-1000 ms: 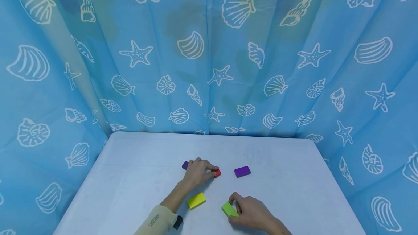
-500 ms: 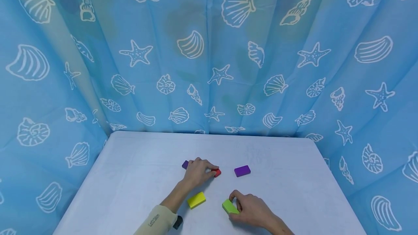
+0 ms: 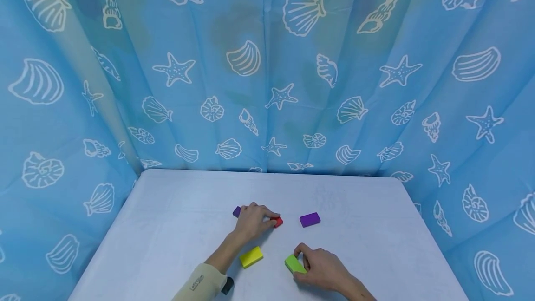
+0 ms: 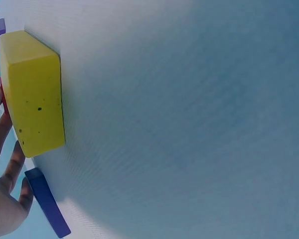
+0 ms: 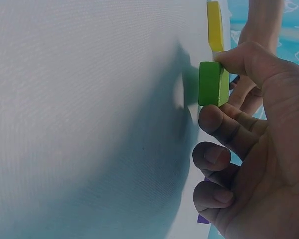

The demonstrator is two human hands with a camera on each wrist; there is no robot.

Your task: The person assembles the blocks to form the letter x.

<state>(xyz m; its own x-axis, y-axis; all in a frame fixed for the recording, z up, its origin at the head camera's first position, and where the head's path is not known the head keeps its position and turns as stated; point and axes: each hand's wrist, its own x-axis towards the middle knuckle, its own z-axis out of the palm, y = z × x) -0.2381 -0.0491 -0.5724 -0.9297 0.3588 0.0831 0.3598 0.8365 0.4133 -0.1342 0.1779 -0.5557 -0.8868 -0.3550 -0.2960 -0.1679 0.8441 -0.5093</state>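
Observation:
My left hand (image 3: 251, 221) is at the middle of the table, pinching a small red block (image 3: 278, 221) between thumb and index finger; most of that block is hidden. Partly behind the same hand lies a dark purple block (image 3: 237, 211). Nearer to me, my right hand (image 3: 321, 268) grips a lime green block (image 3: 295, 264) by its ends, thumb on one and index finger on the other. In the right wrist view the green block (image 5: 213, 83) sits close over its shadow; whether it touches the table I cannot tell.
Between the forearms a yellow block (image 3: 251, 257) lies flat, large in the left wrist view. Another purple block (image 3: 310, 219) rests to the right of the red one. The white-covered table (image 3: 368, 226) is enclosed by a blue shell-print curtain (image 3: 267, 68).
The right hand has shifted the green block very slightly to the right and away from me. The left hand holds still on the red block.

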